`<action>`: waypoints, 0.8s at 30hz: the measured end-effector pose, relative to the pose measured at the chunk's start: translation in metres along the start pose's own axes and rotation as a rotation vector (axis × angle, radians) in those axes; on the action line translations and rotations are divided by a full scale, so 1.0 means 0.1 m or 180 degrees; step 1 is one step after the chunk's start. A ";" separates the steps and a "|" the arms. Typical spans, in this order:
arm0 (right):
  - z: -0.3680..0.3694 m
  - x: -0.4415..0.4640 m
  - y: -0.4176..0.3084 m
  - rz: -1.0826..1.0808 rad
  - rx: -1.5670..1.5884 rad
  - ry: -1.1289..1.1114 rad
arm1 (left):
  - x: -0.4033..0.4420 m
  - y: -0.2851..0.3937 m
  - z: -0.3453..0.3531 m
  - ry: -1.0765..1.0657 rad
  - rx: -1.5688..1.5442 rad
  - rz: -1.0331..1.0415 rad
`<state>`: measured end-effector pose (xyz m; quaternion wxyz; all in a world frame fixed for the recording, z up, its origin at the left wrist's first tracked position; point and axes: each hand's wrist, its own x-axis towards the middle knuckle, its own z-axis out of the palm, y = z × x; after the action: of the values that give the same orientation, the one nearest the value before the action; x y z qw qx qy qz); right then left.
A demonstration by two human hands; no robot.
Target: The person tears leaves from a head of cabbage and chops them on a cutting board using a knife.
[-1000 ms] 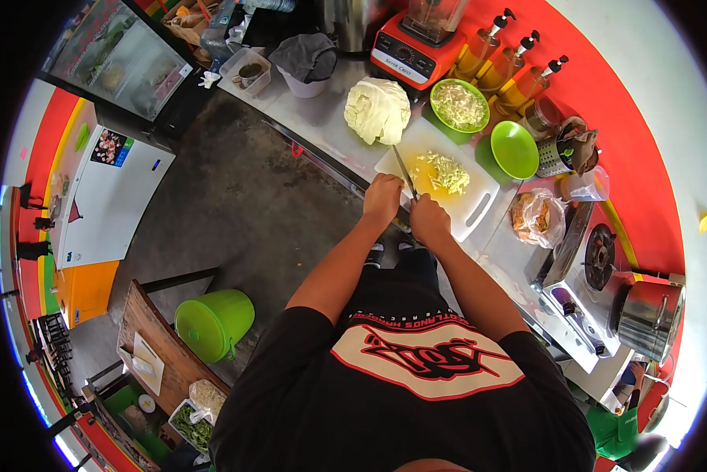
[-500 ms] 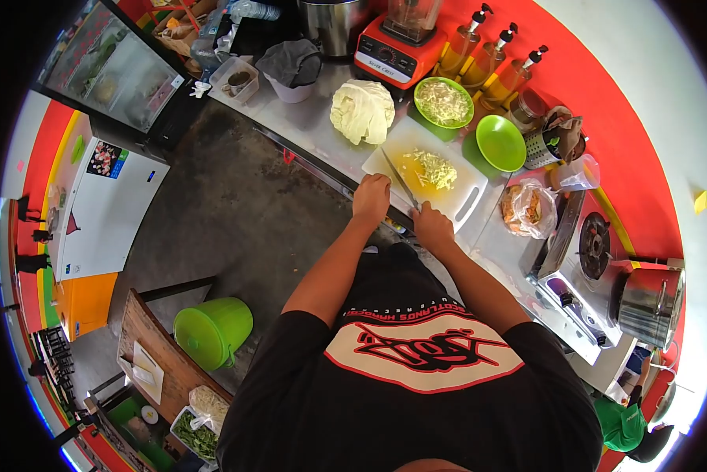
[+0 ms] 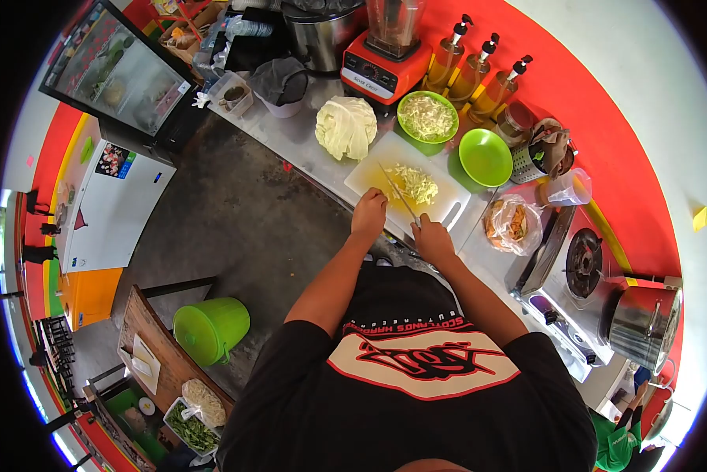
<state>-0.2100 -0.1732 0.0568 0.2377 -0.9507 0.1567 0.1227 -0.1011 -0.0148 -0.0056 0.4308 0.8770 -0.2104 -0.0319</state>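
My right hand (image 3: pixel 434 238) is closed around the handle of a kitchen knife (image 3: pixel 398 192), whose blade slants across a white cutting board (image 3: pixel 450 206). Shredded cabbage (image 3: pixel 415 186) lies in a pile just right of the blade. At the near left edge of the board, my left hand (image 3: pixel 369 211) has its fingers curled together; anything inside them is hidden. Beyond the board's left corner sits a pale cabbage head (image 3: pixel 346 128). Behind the board, a green bowl (image 3: pixel 405 135) holds more shredded cabbage, and an empty green bowl (image 3: pixel 486 157) stands to its right.
A red blender (image 3: pixel 386 67) and several pump bottles (image 3: pixel 469 72) line the wall. Right of the board are a plastic bag of food (image 3: pixel 513 225), a gas stove (image 3: pixel 562 291) and a steel pot (image 3: pixel 644 326). A green bucket (image 3: pixel 210 330) stands on the floor behind left.
The head view has shifted, so the counter's things appear further left. The knife blade has come closer to the shredded cabbage. Both hands keep nearly the same pose.
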 end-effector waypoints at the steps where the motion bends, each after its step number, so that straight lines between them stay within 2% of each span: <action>1: -0.01 0.02 0.00 -0.0030 0.0007 -0.0066 | 0.01 0.01 0.01 0.0047 0.0046 -0.0026; 5: -0.07 0.04 -0.07 -0.0152 -0.0419 -0.0281 | 0.00 0.00 0.07 0.0139 0.0179 -0.0120; 7: -0.02 0.05 -0.08 -0.0211 -0.0500 -0.0266 | 0.00 0.09 0.00 0.0194 0.0201 -0.0418; 12: -0.02 0.09 -0.12 -0.0482 -0.0550 -0.0374 | -0.03 0.14 0.03 0.0345 0.0412 -0.0358; 16: 0.14 0.20 -0.07 -0.0441 -0.0493 -0.0332 | -0.01 0.12 0.00 0.0318 0.0611 -0.0192; 19: 0.07 0.29 -0.13 -0.0511 -0.0312 -0.0185 | 0.01 0.12 -0.01 0.0185 0.0633 -0.0427; 21: -0.09 0.26 -0.19 -0.0479 -0.0173 -0.0383 | 0.02 0.12 -0.03 0.0151 0.0651 -0.0372; 24: 0.07 0.14 -0.13 -0.0305 -0.0074 -0.0329 | 0.00 0.15 -0.04 0.0255 0.0536 -0.0374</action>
<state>-0.1940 -0.1627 0.0522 0.2400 -0.9522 0.0971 0.1619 -0.1053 -0.0202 0.0080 0.3611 0.9215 -0.1431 -0.0042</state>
